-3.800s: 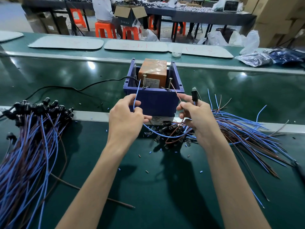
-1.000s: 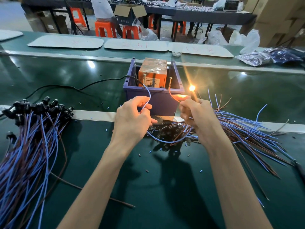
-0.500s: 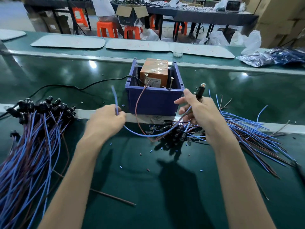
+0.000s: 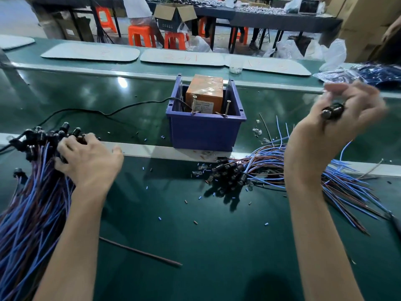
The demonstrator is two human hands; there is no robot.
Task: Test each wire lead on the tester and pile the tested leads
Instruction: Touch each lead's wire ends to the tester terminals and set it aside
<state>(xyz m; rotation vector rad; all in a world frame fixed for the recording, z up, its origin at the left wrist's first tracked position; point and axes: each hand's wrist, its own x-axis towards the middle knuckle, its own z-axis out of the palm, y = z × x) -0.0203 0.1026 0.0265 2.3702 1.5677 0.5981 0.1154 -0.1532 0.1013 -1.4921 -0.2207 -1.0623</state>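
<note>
The tester is an orange box (image 4: 205,92) with two upright screws, sitting inside a blue bin (image 4: 206,131) at the middle of the bench. My left hand (image 4: 86,157) rests with spread fingers on the black heads of the lead pile on the left (image 4: 32,192), thumb held apart. My right hand (image 4: 338,127) is raised to the right of the bin and blurred. It pinches a lead's black lamp head (image 4: 332,109), whose wires I cannot make out. Another pile of blue and brown leads (image 4: 282,170) lies below that hand.
A black cable (image 4: 108,112) runs from the bin to the left. One loose brown wire (image 4: 141,253) and several small insulation bits lie on the green mat (image 4: 195,246). A metal rail (image 4: 152,149) crosses under the bin. Plastic bags (image 4: 358,74) lie far right.
My left hand has swung left from in front of the bin onto the left pile. My right hand has risen and moved right with a black head; the blue wire between my hands is gone.
</note>
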